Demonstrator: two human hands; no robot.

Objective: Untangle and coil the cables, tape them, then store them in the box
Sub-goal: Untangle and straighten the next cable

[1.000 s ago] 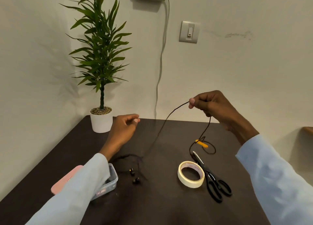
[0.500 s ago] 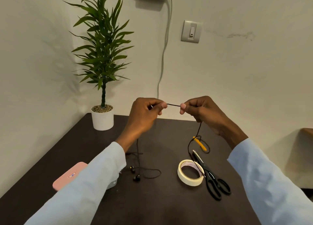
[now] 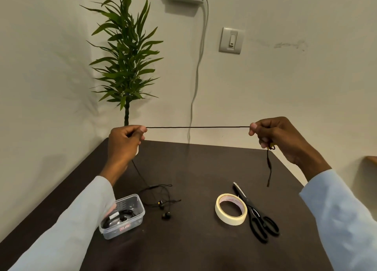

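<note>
Cable (image 3: pixel 197 127) is pulled taut and level in the air above the table's (image 3: pixel 204 250) far edge, left hand (image 3: pixel 124 142) pinching one end and right hand (image 3: pixel 273 138) pinching the other, slack dangling off both. Earbuds (image 3: pixel 165 214) lie on the table beside the clear box (image 3: pixel 124 217), which holds what looks like another coiled cable. Tape roll (image 3: pixel 230 219) touches the scissors (image 3: pixel 259 219), leaving bare tabletop mid-table.
</note>
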